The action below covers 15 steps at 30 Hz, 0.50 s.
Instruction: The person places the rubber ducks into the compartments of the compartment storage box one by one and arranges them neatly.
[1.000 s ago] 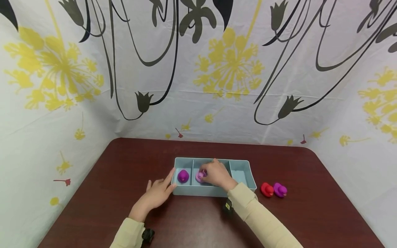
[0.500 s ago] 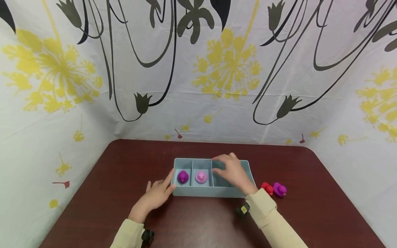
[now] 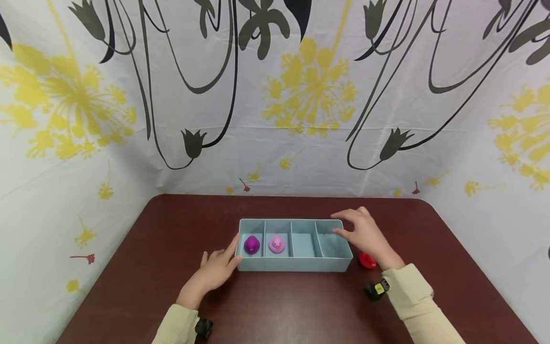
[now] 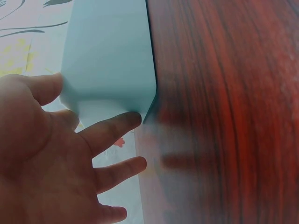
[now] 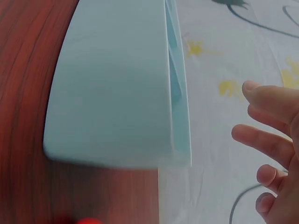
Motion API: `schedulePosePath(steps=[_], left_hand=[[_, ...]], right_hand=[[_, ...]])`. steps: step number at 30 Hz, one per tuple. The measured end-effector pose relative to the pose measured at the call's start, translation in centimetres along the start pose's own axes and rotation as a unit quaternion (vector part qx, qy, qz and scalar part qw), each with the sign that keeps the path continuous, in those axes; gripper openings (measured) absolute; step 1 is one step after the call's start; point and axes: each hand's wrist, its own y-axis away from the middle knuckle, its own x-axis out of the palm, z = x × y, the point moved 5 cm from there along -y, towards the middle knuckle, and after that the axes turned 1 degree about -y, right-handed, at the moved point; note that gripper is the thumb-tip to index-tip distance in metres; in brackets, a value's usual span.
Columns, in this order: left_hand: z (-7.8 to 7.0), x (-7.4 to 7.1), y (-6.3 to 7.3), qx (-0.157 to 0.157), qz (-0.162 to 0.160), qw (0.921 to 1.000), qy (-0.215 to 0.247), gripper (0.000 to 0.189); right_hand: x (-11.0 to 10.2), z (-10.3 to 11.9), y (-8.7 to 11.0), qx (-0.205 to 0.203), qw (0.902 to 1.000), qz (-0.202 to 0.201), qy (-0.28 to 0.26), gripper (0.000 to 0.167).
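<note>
From the head view, a long blue tray (image 3: 294,265) sits on a shiny brown table (image 3: 275,306). It has four little rooms in a row. A purple toy (image 3: 251,245) sits in the tray's far left room, and a pink toy duck (image 3: 277,245) sits in the next room along. The left hand (image 3: 213,273) is at the tray's left end, with its fingers spread and touching that end. It is not gripping anything. The right hand (image 3: 365,235) hangs over the tray's right end, thumb and pointing finger wide apart, holding nothing. A red toy (image 3: 367,261) is on the table just past the tray's right end, partly hidden by the right hand. A white cloth (image 3: 318,162) with yellow and gray flowers hangs behind the tray.

From the left wrist view, the tray's end is very close. Fingertips of the left hand rest on it, and the two lowest fingers stick out loose, away from the tray.

From the right wrist view, the tray's side is big and plain. The right hand is apart from the tray, with its fingers a bit bent and its grip let go. A blurry bit of red peeks up near the tray's closest end.
</note>
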Motion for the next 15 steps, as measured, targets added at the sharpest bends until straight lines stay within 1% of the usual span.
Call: schedulePosePath(steps=[4,8,15], left_hand=[[0.1,0.0,0.0,-0.001,0.001,1.0000,0.002,0.063],[0.1,0.1,0.0,-0.004,0.004,1.0000,0.002,0.063],[0.0,0.0,0.0,-0.004,0.005,1.0000,0.007,0.063]], right_hand=[[-1.0,-1.3,0.9,0.012,0.9999,0.007,0.009,0.035],[-1.8,-2.3,2.1,0.022,0.9995,0.005,0.021,0.032],[-2.7,-4.2,4.3,0.055,0.9978,0.013,0.036,0.032]])
